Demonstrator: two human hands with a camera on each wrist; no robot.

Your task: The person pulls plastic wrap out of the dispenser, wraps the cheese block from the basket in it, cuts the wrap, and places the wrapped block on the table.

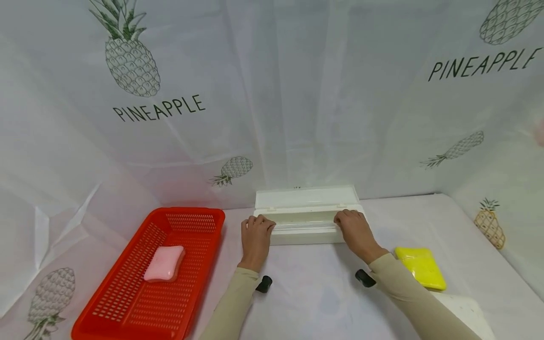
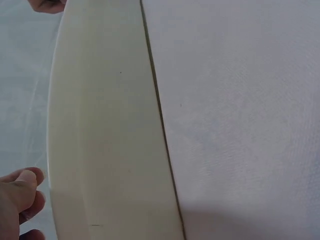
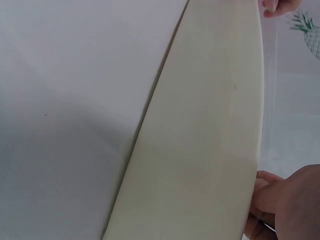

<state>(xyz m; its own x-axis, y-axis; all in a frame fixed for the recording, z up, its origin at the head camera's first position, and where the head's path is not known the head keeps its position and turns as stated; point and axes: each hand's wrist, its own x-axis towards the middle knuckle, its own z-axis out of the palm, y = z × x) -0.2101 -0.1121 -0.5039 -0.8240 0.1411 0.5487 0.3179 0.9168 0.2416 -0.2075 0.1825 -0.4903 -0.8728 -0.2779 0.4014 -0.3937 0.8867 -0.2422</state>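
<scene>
A long white box (image 1: 308, 237), like a cling film dispenser, lies at the back of the table with its lid (image 1: 306, 196) standing raised behind it. A thin clear plastic film (image 1: 303, 226) stretches along the box's front part. At the film's left end, my left hand (image 1: 257, 238) pinches it between thumb and fingers, right at the box rim. My right hand (image 1: 357, 232) pinches the opposite end in the same way. From the right wrist view, the fingers (image 3: 265, 195) sit close against the box's edge, and its plain front wall (image 3: 200, 125) fills the middle.
On the left stands a red perforated basket (image 1: 207, 283) with a pink sponge-like block (image 1: 165, 263) in it. A yellow packet (image 1: 421, 267) lies by the right forearm, near a white object (image 1: 461, 309) partly hidden by the sleeve. A pineapple-print curtain (image 1: 297, 104) hangs close behind the box.
</scene>
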